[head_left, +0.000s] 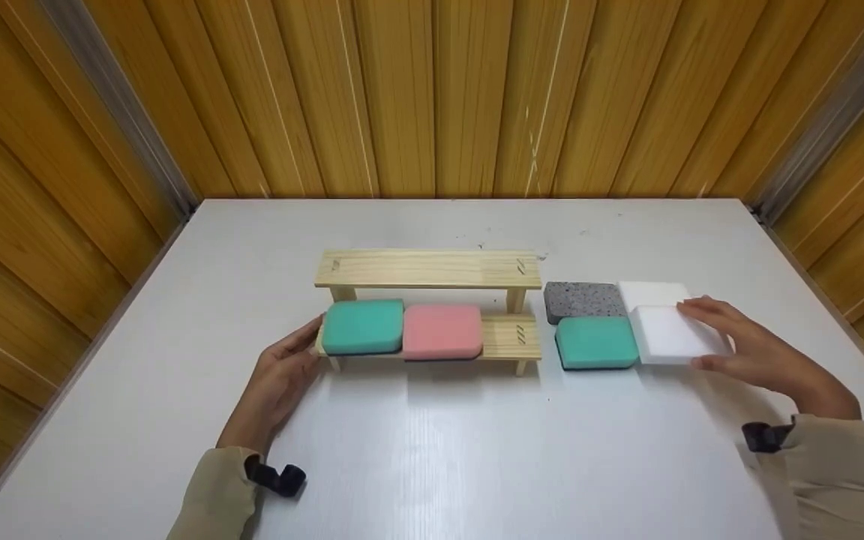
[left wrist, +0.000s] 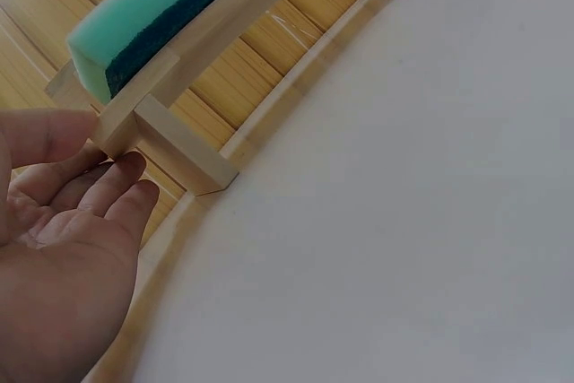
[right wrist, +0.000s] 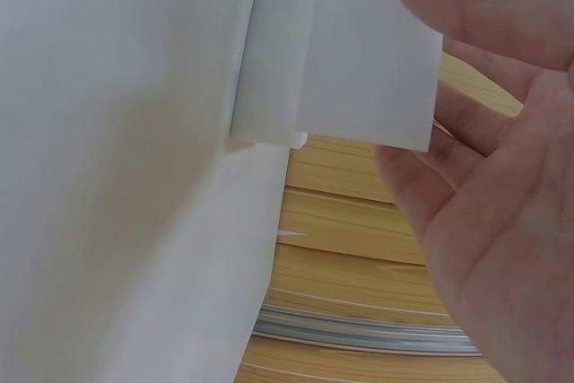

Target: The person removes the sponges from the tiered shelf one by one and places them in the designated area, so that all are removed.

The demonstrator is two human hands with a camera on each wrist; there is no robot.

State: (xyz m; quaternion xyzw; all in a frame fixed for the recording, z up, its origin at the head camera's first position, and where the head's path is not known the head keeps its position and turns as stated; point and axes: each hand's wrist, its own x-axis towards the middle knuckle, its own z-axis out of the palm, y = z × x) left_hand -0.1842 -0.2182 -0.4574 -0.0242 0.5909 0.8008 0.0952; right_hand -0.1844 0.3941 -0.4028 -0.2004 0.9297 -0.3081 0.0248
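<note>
My left hand [head_left: 282, 375] holds the left end of a two-step wooden rack [head_left: 503, 330]. In the left wrist view, its thumb lies on the lower shelf's end and fingers [left wrist: 126, 190] are beneath. A teal sponge [head_left: 364, 326] with a dark scouring layer and a pink sponge [head_left: 442, 330] sit side by side on that shelf. My right hand [head_left: 762, 352] grips a white sponge [head_left: 672, 334] by its right side, thumb at the near edge. In the right wrist view, another white layer [right wrist: 273, 60] shows between this sponge [right wrist: 368, 60] and the table.
A grey speckled block [head_left: 586, 300] and another teal sponge [head_left: 597, 341] lie right of the rack. Behind the gripped sponge, a white sponge [head_left: 653, 291] is partly hidden. The rack's upper shelf [head_left: 428, 268] is bare. Wood-patterned walls [head_left: 469, 97] border the white table [head_left: 432, 465].
</note>
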